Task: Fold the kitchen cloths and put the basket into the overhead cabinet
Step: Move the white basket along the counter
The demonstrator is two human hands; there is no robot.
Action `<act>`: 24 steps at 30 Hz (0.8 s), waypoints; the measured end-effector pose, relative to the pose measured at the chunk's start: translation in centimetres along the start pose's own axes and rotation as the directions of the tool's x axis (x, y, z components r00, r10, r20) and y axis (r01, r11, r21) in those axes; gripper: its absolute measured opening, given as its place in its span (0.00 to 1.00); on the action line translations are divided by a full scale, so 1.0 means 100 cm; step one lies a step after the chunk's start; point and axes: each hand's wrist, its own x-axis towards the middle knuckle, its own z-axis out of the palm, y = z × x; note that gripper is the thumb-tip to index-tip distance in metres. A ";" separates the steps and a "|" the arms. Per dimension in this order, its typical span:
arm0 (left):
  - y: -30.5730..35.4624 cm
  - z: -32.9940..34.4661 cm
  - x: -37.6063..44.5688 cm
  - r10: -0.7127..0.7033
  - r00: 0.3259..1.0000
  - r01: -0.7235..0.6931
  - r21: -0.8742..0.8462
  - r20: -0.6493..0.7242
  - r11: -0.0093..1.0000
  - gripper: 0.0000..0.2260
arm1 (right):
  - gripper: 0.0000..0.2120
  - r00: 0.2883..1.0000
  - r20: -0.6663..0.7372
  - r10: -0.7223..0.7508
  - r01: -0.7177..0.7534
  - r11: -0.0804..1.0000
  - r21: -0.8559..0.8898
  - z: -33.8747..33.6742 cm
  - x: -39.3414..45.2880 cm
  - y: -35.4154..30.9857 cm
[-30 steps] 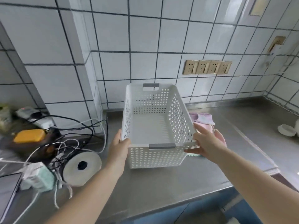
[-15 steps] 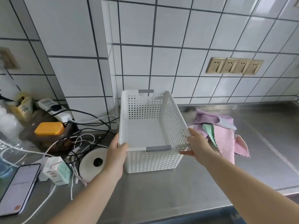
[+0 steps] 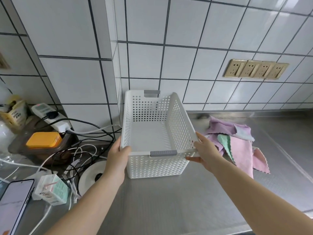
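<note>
1. White perforated plastic basket [image 3: 157, 133] sits empty on the steel counter [image 3: 169, 209], near the tiled wall; looks light and stiff.
2. Left hand [image 3: 117, 156] grips its near left corner, thumb hooked over the rim.
3. Right hand [image 3: 205, 150] holds the near right corner, fingers fairly straight along the wall, thumb under.
4. Best hold, probably: rim corners or grey handle strip [image 3: 163, 153].
5. Crumpled pink, purple and green cloths [image 3: 237, 146] lie just right of the basket, unfolded; soft, floppy, so pinch by the corners.
</note>
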 end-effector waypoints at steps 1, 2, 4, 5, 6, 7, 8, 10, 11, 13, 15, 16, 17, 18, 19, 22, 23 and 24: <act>0.002 0.000 0.003 0.000 1.000 0.000 0.000 0.000 1.000 0.24 | 0.24 1.000 0.008 -0.002 0.002 1.000 -0.002 0.002 0.003 -0.001; 0.003 0.000 0.006 0.001 1.000 -0.001 0.004 -0.001 1.000 0.24 | 0.24 1.000 0.016 -0.010 0.010 1.000 -0.004 0.003 0.006 -0.002; 0.005 0.001 0.011 0.000 1.000 0.000 0.004 -0.004 1.000 0.24 | 0.24 1.000 0.021 -0.018 0.018 1.000 0.003 0.005 0.014 -0.002; 0.005 0.001 0.014 -0.003 1.000 0.003 0.003 -0.009 1.000 0.24 | 0.24 1.000 0.020 -0.022 0.022 1.000 0.005 0.007 0.018 -0.002; 0.005 0.001 0.017 -0.001 1.000 0.001 -0.002 -0.012 1.000 0.24 | 0.24 0.999 0.021 -0.029 0.029 1.000 0.004 0.008 0.021 -0.003; 0.005 0.001 0.020 0.001 1.000 -0.001 -0.007 -0.015 1.000 0.24 | 0.24 0.999 0.021 -0.032 0.032 0.999 0.005 0.009 0.024 -0.004; 0.004 0.001 0.024 0.006 1.000 -0.006 -0.013 -0.013 1.000 0.24 | 0.24 0.999 0.022 -0.034 0.034 0.999 0.006 0.010 0.026 -0.004; 0.005 0.002 0.027 0.011 1.000 -0.011 -0.013 -0.009 1.000 0.25 | 0.25 0.999 0.028 -0.040 0.040 0.999 0.002 0.011 0.031 -0.004; 0.005 0.001 0.029 0.012 1.000 -0.012 -0.009 -0.010 1.000 0.25 | 0.25 0.999 0.029 -0.041 0.041 0.999 -0.002 0.012 0.034 -0.004; 0.005 0.001 0.031 0.012 1.000 -0.012 -0.007 -0.012 1.000 0.25 | 0.25 0.999 0.027 -0.039 0.039 0.999 -0.001 0.012 0.036 -0.005; 0.005 0.003 0.031 0.016 1.000 -0.016 0.002 -0.012 1.000 0.25 | 0.24 0.999 0.036 -0.038 0.037 0.999 0.022 0.011 0.036 -0.006; 0.005 0.003 0.031 0.015 1.000 -0.015 0.010 -0.013 1.000 0.25 | 0.22 0.998 0.045 -0.039 0.037 0.999 0.037 0.011 0.034 -0.006; 0.005 0.004 0.031 0.014 1.000 -0.014 0.024 -0.020 1.000 0.25 | 0.19 0.998 0.056 -0.038 0.035 0.998 0.054 0.012 0.032 -0.007; 0.004 0.003 0.031 0.022 0.999 -0.021 0.045 -0.027 0.999 0.24 | 0.16 0.997 0.065 -0.042 0.037 0.997 0.072 0.012 0.028 -0.007; 0.004 0.003 0.028 0.035 0.999 -0.032 0.081 -0.037 0.996 0.24 | 0.14 0.997 0.068 -0.048 0.043 0.996 0.083 0.011 0.025 -0.006; 0.009 0.001 0.016 0.058 0.994 -0.039 0.210 -0.088 0.977 0.34 | 0.26 0.996 0.029 -0.087 0.084 0.991 0.105 0.006 0.013 0.003; 0.012 0.002 0.008 0.093 0.992 -0.067 0.255 -0.091 0.965 0.35 | 0.29 0.995 0.007 -0.103 0.102 0.987 0.122 0.004 0.006 0.007; 0.014 0.003 0.002 0.144 0.986 -0.115 0.287 -0.081 0.951 0.35 | 0.30 0.991 -0.016 -0.131 0.132 0.982 0.138 0.002 0.000 0.011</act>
